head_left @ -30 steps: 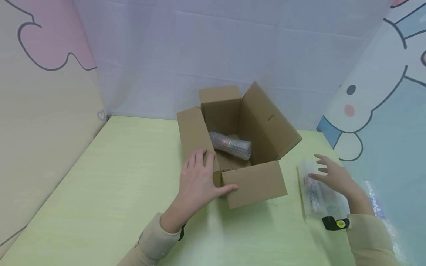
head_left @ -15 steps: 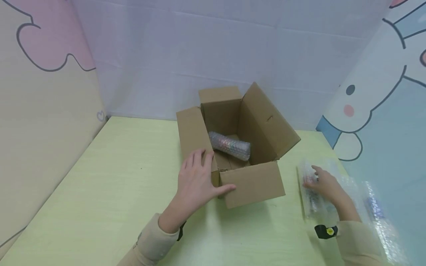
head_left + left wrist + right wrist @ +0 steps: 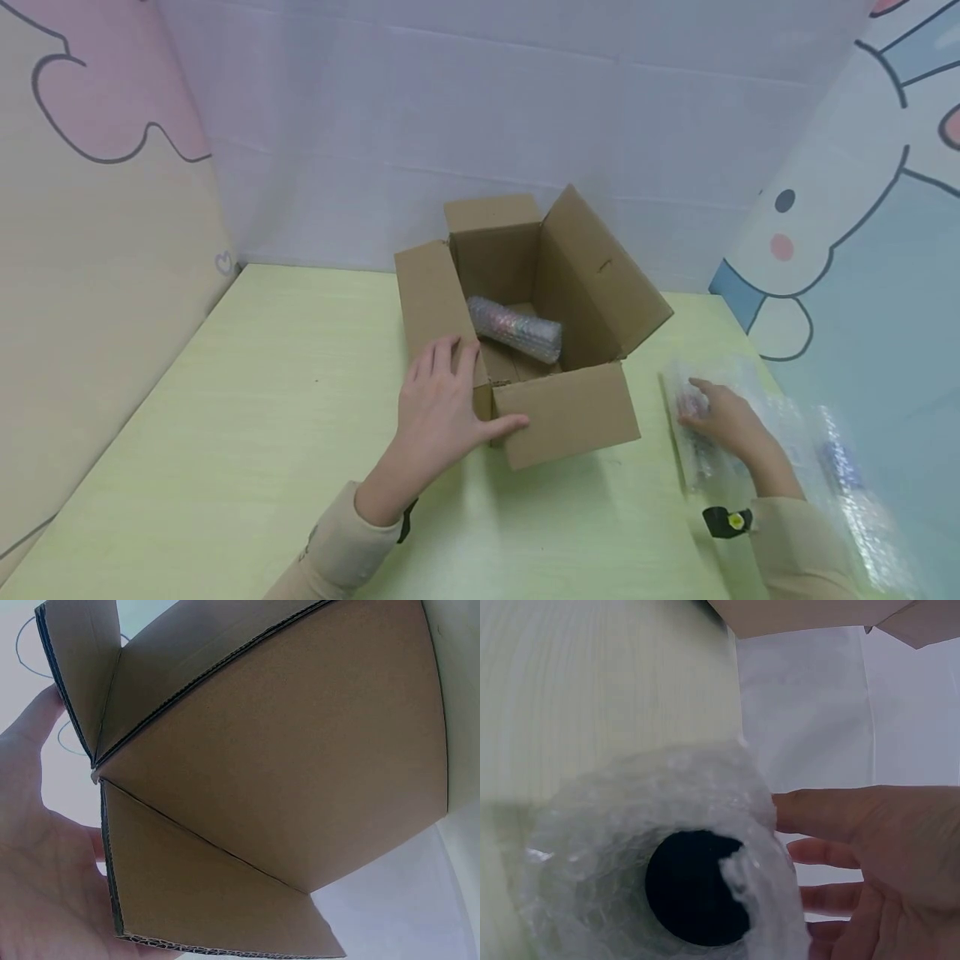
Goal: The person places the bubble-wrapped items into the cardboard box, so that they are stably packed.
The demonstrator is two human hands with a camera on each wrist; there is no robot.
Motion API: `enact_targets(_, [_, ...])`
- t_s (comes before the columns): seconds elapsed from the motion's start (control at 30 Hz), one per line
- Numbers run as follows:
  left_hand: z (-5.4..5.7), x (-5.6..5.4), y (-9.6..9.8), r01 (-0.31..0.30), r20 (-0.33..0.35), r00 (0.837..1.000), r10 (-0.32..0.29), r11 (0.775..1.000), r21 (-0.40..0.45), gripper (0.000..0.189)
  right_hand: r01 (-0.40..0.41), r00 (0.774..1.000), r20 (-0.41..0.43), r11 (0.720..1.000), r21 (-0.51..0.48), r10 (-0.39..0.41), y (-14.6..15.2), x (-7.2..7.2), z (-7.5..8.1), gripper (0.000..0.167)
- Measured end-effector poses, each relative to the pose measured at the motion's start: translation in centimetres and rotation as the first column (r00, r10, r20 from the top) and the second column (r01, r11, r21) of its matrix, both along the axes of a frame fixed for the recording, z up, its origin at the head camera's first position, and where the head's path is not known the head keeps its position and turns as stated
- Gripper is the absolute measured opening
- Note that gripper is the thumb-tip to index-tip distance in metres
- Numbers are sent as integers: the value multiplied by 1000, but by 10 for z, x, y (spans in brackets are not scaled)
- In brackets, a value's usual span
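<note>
A cardboard box (image 3: 573, 408) stands with its flaps folded out in the head view. Inside it lies a bubble-wrapped cylinder (image 3: 517, 329) with colourful print. My left hand (image 3: 438, 408) rests on the box's near left corner, fingers along the left flap (image 3: 427, 300) and thumb spread over the front flap. At the right, my right hand (image 3: 727, 421) holds a second bubble-wrapped cylinder (image 3: 701, 454), thumb and fingers at its sides. The right wrist view shows this cylinder's round black end (image 3: 697, 889) inside the loose wrap.
More bubble wrap (image 3: 862, 500) lies right of the right forearm, along the table's right side. The pale table (image 3: 247, 433) meets a white cloth backdrop (image 3: 337, 167) behind the box. Printed walls stand at both sides.
The right hand has come down, its fingers closing in on the wrapped cylinder, which has shifted slightly left. My left hand has stayed on the box corner.
</note>
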State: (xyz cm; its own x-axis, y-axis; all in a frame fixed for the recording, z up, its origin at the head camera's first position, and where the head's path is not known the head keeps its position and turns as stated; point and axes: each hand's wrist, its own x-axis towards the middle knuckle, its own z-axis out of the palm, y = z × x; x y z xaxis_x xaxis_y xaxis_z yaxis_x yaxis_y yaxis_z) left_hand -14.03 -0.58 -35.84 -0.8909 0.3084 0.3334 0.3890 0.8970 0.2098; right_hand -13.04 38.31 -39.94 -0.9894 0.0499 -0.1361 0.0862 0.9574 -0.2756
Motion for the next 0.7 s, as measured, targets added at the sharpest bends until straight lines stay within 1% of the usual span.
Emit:
enact_targets(0.2, [0,-1,0,2,-5,1000,-2,1000,9,107,-1,999,47,1000,17,0,-3,-1,2,72])
enact_targets(0.37, [-1,-1,0,6,-21,1000,-6,1000,15,107,-15,998,60,999,36,13,-6,0,1,75])
enact_targets(0.57, [-1,-1,0,2,-47,999,-1,1000,15,106,-30,999,22,998,57,28,-6,1,0,71])
enact_targets(0.7, [-1,0,0,-2,-44,999,2,1000,11,107,-60,998,-33,998,23,61,-2,3,1,70])
